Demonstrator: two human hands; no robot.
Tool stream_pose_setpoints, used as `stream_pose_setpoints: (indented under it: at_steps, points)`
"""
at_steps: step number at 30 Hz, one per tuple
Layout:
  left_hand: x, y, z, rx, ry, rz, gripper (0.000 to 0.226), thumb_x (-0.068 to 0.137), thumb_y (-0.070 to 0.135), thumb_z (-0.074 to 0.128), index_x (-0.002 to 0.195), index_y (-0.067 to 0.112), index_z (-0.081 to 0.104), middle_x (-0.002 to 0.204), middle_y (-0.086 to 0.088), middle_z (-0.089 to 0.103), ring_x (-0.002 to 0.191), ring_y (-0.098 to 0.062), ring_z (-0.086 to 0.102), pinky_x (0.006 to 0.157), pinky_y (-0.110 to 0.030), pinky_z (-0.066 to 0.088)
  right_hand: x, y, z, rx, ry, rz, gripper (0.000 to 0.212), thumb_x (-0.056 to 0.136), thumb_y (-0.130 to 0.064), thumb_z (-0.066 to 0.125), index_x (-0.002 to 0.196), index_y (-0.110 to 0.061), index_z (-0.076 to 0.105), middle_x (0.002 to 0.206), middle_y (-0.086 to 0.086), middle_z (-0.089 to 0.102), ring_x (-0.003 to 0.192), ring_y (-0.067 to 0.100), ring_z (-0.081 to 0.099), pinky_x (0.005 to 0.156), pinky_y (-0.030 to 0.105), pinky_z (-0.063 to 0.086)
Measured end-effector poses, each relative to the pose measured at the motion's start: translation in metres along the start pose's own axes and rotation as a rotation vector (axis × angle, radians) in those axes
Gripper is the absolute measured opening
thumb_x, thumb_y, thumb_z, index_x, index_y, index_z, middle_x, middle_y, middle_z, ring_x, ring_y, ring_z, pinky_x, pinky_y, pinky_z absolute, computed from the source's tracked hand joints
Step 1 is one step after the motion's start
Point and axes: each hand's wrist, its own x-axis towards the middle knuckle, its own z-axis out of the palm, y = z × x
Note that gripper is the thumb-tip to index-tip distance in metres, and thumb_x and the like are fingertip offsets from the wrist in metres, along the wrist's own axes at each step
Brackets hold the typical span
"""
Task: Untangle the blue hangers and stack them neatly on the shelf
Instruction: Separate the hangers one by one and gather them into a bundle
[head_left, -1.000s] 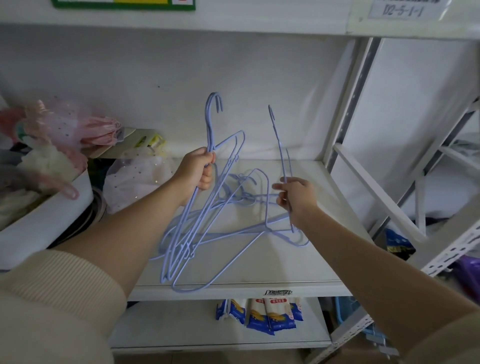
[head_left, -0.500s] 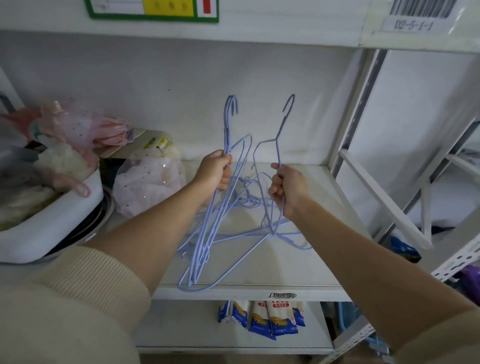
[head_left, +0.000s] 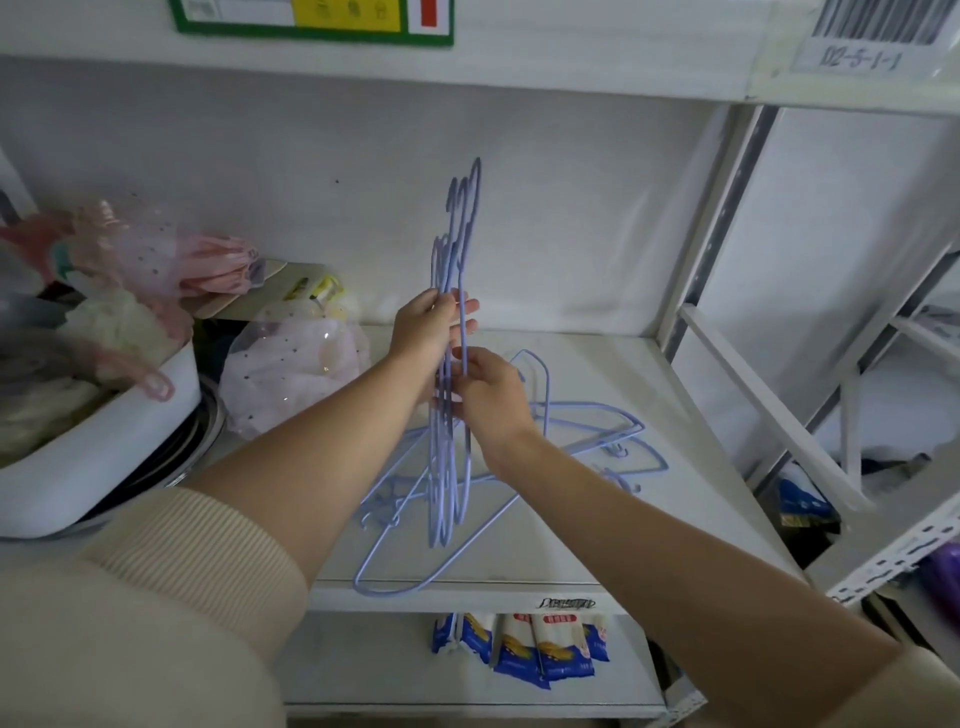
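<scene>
Since 0.5 s ago both hands came together: before, I saw them apart with one hanger each side, now the right hand (head_left: 488, 400) sits just under the left hand (head_left: 431, 332) and the hooks are lined up, one close behind the other. Left hand is closed around the bundle of blue hangers (head_left: 451, 364) near the necks, holding it upright, edge-on to the cam; how many are in the bundle I cannot tell. Right hand pinches the same bundle a bit lower, thumb and fingers narrow on the wires. Bottom of the bundle hangs above the front part of the shelf (head_left: 597, 551), whether it touches I cannot tell.

More loose hangers (head_left: 597, 431) lie flat on the shelf, to the right and behind the hands, crossing each other; one big hanger (head_left: 447, 551) lies with its corner at the shelf front edge. On the left stands a white tub (head_left: 104, 447) w/ soft things inside, next to it a clear dotted bag (head_left: 296, 369). Below, on the lower level, some blue-white packets (head_left: 524, 644).
</scene>
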Motion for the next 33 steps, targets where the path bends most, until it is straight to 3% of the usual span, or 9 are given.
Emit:
stream_pose_setpoints:
  at_steps: [5, 8, 11, 14, 16, 20, 23, 27, 33]
  points:
    - [0.004, 0.002, -0.008, -0.030, 0.028, -0.067, 0.026, 0.098, 0.013, 0.038, 0.082, 0.015, 0.059, 0.097, -0.005, 0.069, 0.074, -0.012, 0.067, 0.051, -0.020, 0.050, -0.008, 0.000, 0.002, -0.117, -0.069, -0.013, 0.042, 0.082, 0.013, 0.034, 0.098, -0.007, 0.066, 0.067, 0.011, 0.060, 0.057, 0.026, 0.056, 0.062, 0.040, 0.051]
    - [0.003, -0.003, -0.012, -0.057, 0.072, -0.067, 0.024, 0.098, 0.011, 0.043, 0.079, 0.014, 0.058, 0.073, 0.003, 0.072, 0.062, -0.008, 0.069, 0.047, -0.014, 0.050, -0.011, -0.001, 0.005, -0.091, -0.126, 0.057, 0.040, 0.085, 0.012, 0.036, 0.110, -0.002, 0.065, 0.070, 0.011, 0.059, 0.058, 0.023, 0.055, 0.064, 0.037, 0.051]
    - [0.006, -0.008, -0.018, -0.037, 0.112, -0.052, 0.027, 0.097, 0.006, 0.045, 0.074, 0.010, 0.058, 0.045, 0.006, 0.067, 0.042, -0.003, 0.065, 0.051, -0.017, 0.055, -0.005, 0.006, -0.006, -0.132, -0.140, 0.132, 0.028, 0.090, 0.000, 0.046, 0.103, -0.017, 0.063, 0.078, 0.007, 0.060, 0.064, 0.018, 0.054, 0.065, 0.029, 0.046]
    - [0.008, -0.013, -0.023, -0.026, 0.126, -0.071, 0.028, 0.097, 0.003, 0.044, 0.073, 0.006, 0.058, 0.051, -0.003, 0.065, 0.038, -0.005, 0.063, 0.051, -0.022, 0.057, 0.019, 0.023, -0.040, -0.329, 0.140, 0.148, 0.019, 0.085, -0.008, 0.053, 0.086, -0.020, 0.067, 0.076, 0.005, 0.063, 0.076, 0.026, 0.058, 0.073, 0.037, 0.047]
    - [0.007, -0.017, -0.023, -0.042, 0.119, -0.093, 0.028, 0.098, 0.003, 0.043, 0.074, 0.004, 0.056, 0.056, -0.007, 0.063, 0.036, -0.006, 0.062, 0.048, -0.023, 0.057, 0.027, 0.035, -0.075, -0.637, 0.290, 0.204, 0.022, 0.085, -0.007, 0.050, 0.093, -0.008, 0.070, 0.092, 0.019, 0.070, 0.093, 0.034, 0.063, 0.083, 0.039, 0.049]
    - [0.007, -0.022, -0.022, -0.034, 0.095, -0.120, 0.027, 0.098, 0.002, 0.043, 0.075, 0.003, 0.056, 0.068, -0.012, 0.057, 0.034, -0.006, 0.061, 0.045, -0.022, 0.057, 0.013, 0.057, -0.135, -1.079, 0.085, 0.397, 0.028, 0.087, -0.016, 0.051, 0.102, 0.001, 0.067, 0.105, 0.021, 0.067, 0.104, 0.035, 0.063, 0.080, 0.031, 0.047]
    - [0.009, -0.024, -0.019, -0.013, 0.087, -0.129, 0.027, 0.098, 0.002, 0.043, 0.074, 0.002, 0.056, 0.067, -0.014, 0.057, 0.035, -0.007, 0.061, 0.044, -0.022, 0.057, 0.003, 0.078, -0.149, -1.328, -0.076, 0.323, 0.031, 0.084, -0.031, 0.056, 0.086, -0.001, 0.063, 0.100, 0.023, 0.067, 0.103, 0.033, 0.061, 0.085, 0.033, 0.044]
    - [0.008, -0.025, -0.014, 0.000, 0.095, -0.128, 0.027, 0.098, 0.002, 0.044, 0.073, 0.003, 0.057, 0.060, -0.010, 0.060, 0.035, -0.008, 0.061, 0.044, -0.024, 0.057, -0.008, 0.083, -0.151, -1.428, -0.159, 0.277, 0.020, 0.086, -0.016, 0.049, 0.102, -0.008, 0.059, 0.113, 0.015, 0.063, 0.109, 0.033, 0.059, 0.091, 0.036, 0.045]
    - [0.005, -0.021, -0.015, 0.128, 0.082, -0.114, 0.026, 0.098, 0.005, 0.045, 0.075, 0.002, 0.059, 0.066, -0.010, 0.057, 0.039, -0.012, 0.060, 0.046, -0.024, 0.058, -0.003, 0.050, -0.150, -1.680, 0.093, -0.119, 0.035, 0.082, -0.004, 0.042, 0.111, -0.016, 0.058, 0.113, 0.005, 0.063, 0.116, 0.027, 0.056, 0.109, 0.040, 0.026]
